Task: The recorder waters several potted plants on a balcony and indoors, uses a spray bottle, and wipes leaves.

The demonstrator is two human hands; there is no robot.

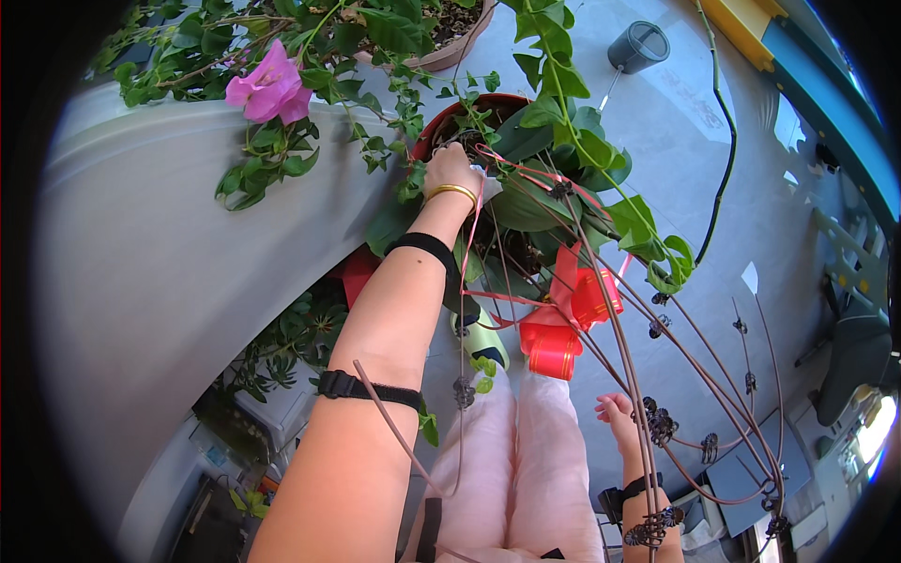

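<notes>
My left hand (451, 171) reaches into a red pot (426, 132) among broad dark leaves (521, 202), its fingers curled round what looks like a crumpled white tissue (484, 188); their tips are hidden. Thin pink ribbon strands hang beside that wrist. A large red bow (554, 338) sits among long brown stems with black clips (660, 424). Low on the right, my right hand (619, 413) is open with loosely bent fingers beside these stems, nothing visible in it.
A planter with vines (438, 53) and a pink flower (269, 84) hangs over a pale curved ledge (160, 216). A dark cylinder (638, 47) lies on the grey floor. A yellow and blue edge (798, 75) and dark chair (845, 357) are on the right.
</notes>
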